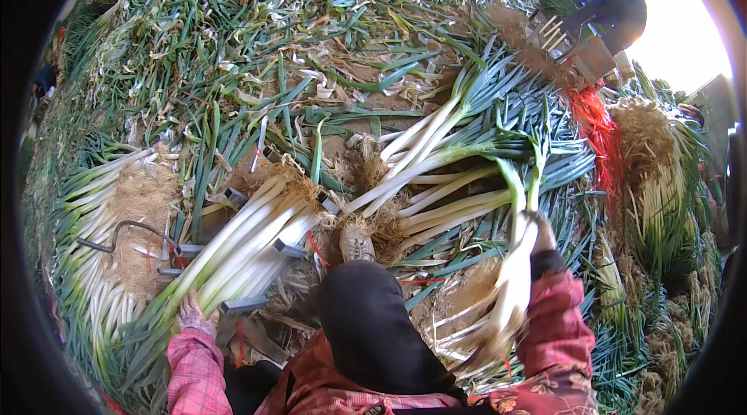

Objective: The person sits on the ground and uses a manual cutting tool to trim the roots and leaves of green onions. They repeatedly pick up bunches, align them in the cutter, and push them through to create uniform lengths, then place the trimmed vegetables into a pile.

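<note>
Large green onions with white stalks (257, 240) lie in a metal frame (244, 304) at the left, their roots pointing up and away. My left hand (197, 317) rests on the green part of this bundle at its near end; whether its fingers grip any stalks I cannot tell. At the right, my right hand (543, 234) is closed around a few green onions (513, 269), held with their blurred roots towards me and their leaves away from me. Beyond and beside that hand lies a loose pile of green onions (455, 205).
A bent metal rod (140, 225) crosses the rooty onion bundles (105, 280) at the left. Red plastic twine (596, 134) hangs at the right, near more bundles (653, 199). Cut leaves (245, 53) cover the ground ahead. Another person (615, 12) bends over at the upper right.
</note>
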The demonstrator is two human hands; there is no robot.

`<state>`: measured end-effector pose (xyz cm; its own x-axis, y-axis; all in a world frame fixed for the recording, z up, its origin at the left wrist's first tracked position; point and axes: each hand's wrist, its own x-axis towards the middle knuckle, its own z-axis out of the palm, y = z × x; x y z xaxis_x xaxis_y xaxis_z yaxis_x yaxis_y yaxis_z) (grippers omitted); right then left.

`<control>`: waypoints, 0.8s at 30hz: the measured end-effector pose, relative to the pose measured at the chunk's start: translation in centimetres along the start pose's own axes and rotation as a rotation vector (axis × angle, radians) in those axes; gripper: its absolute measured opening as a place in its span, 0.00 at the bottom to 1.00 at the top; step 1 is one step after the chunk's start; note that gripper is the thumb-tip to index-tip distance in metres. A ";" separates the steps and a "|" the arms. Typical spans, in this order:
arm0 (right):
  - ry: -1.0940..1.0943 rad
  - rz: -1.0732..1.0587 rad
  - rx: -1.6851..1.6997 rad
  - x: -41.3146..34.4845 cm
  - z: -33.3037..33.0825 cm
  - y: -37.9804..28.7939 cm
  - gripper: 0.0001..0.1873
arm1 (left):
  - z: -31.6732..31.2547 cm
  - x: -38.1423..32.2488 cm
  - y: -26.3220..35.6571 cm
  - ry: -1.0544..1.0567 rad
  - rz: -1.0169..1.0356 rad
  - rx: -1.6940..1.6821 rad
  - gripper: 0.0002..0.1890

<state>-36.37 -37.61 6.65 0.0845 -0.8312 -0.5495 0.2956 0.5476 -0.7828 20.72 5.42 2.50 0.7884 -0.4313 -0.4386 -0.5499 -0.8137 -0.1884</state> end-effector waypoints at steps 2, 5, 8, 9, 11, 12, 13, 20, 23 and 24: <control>-0.140 0.078 0.229 2.5 1.3 -4.1 0.15 | -0.3 -1.4 0.0 0.022 -0.001 -0.033 0.46; -0.152 -0.567 -0.251 3.2 5.0 -2.5 0.18 | -1.2 -3.4 1.2 0.207 0.174 -0.247 0.40; -0.282 -0.090 0.283 -1.4 8.6 4.4 0.17 | -3.6 -5.6 3.6 0.454 0.444 -0.482 0.31; -0.328 -0.045 0.346 -4.0 9.3 7.2 0.16 | -4.5 -6.5 4.6 0.513 0.590 -0.551 0.28; -0.240 0.253 0.491 -6.9 11.5 9.2 0.13 | -6.5 -8.6 6.3 0.525 0.699 -0.571 0.24; -0.289 0.255 0.481 -8.1 12.6 9.0 0.12 | -7.6 -9.4 7.0 0.490 0.748 -0.614 0.23; -0.356 0.282 0.509 -8.7 14.0 7.9 0.12 | -8.7 -10.0 7.7 0.490 0.825 -0.661 0.23; -0.487 -0.071 0.629 -15.8 28.8 -1.6 0.19 | -13.5 -12.8 8.5 0.673 0.861 -0.796 0.17; -0.637 -0.060 0.679 -21.6 36.6 -2.4 0.21 | -15.6 -13.0 5.6 0.217 0.881 -1.474 0.14; -0.822 -0.115 0.723 -23.9 39.1 -2.0 0.17 | -16.4 -13.1 4.3 0.105 1.061 -1.698 0.14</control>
<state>-1.76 -22.65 32.75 0.5489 -0.8313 0.0875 0.8071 0.4999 -0.3140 12.57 1.16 21.80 0.4313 -0.8639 0.2602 0.0019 0.2893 0.9572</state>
